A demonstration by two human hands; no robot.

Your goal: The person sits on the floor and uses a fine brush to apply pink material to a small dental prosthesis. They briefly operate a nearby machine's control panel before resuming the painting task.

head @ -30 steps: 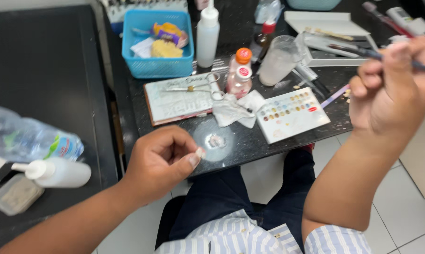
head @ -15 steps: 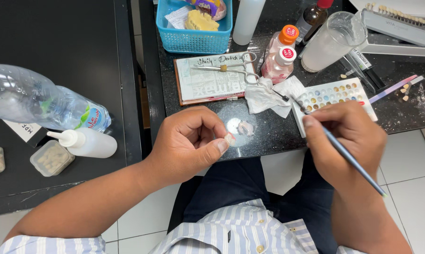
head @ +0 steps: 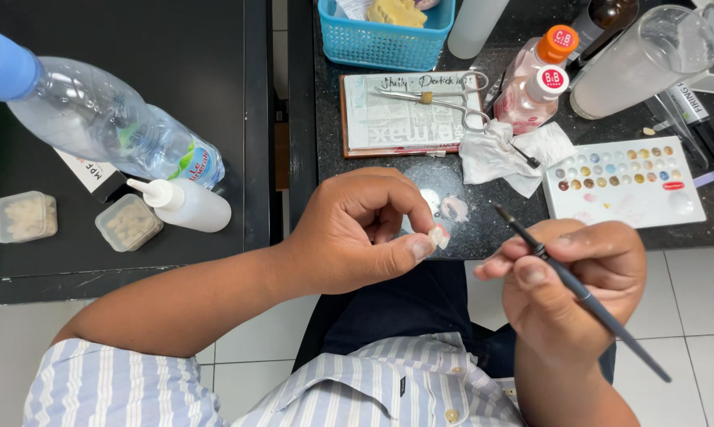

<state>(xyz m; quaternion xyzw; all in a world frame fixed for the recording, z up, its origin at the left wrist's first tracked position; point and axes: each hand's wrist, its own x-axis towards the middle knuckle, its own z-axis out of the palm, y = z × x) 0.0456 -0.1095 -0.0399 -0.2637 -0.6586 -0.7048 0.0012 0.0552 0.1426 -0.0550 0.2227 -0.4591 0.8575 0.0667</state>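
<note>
My left hand (head: 357,233) pinches a small whitish tooth-shaped piece (head: 438,236) between thumb and fingertips, just in front of the black counter's edge (head: 483,249). My right hand (head: 566,281) holds a thin dark brush (head: 582,294), its tip pointing up-left and ending a short way right of the piece, not touching it. A white palette (head: 622,183) with rows of small colour dots lies on the counter beyond my right hand. Pale smears (head: 452,207) sit on the counter just past the piece.
Crumpled tissue (head: 507,154), two small pink bottles (head: 535,87), a clear cup (head: 642,63), a pad with metal forceps (head: 432,99) and a blue basket (head: 385,39) crowd the counter. Left table: water bottle (head: 96,119), white squeeze bottle (head: 187,204), two small plastic boxes (head: 128,223).
My view has tilted down and closer. My right hand came down from the upper right with the brush to beside my left hand, which kept its grip on the small piece.
</note>
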